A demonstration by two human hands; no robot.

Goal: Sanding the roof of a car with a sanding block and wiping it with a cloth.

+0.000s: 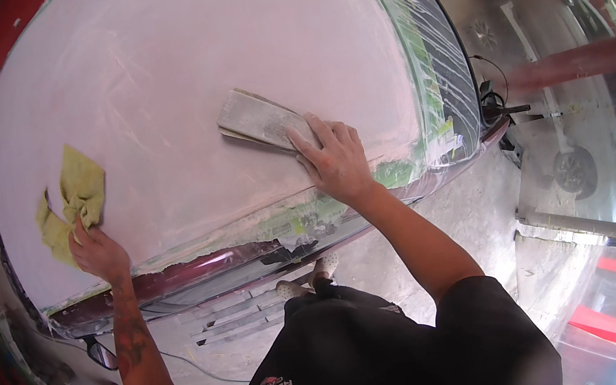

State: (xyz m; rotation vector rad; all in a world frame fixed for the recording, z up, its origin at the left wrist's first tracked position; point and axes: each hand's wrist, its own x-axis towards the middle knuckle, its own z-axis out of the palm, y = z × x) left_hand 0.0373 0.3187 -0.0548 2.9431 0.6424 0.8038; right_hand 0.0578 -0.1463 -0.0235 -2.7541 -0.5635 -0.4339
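Observation:
Below me spreads a car's roof panel, coated pale pinkish white and dusty. My right hand grips the near end of a long, flat grey sanding block, which lies against the panel near its middle. At the left part of the panel, my left hand pinches a bunched yellow cloth. Two loose folds of the cloth stick out past my fingers. The underside of the sanding block is hidden.
Green masking tape runs along the panel's near and right edges. Beyond the right edge is streaked dark glass. A side mirror juts out at lower left. A red post and a dusty car stand to the right.

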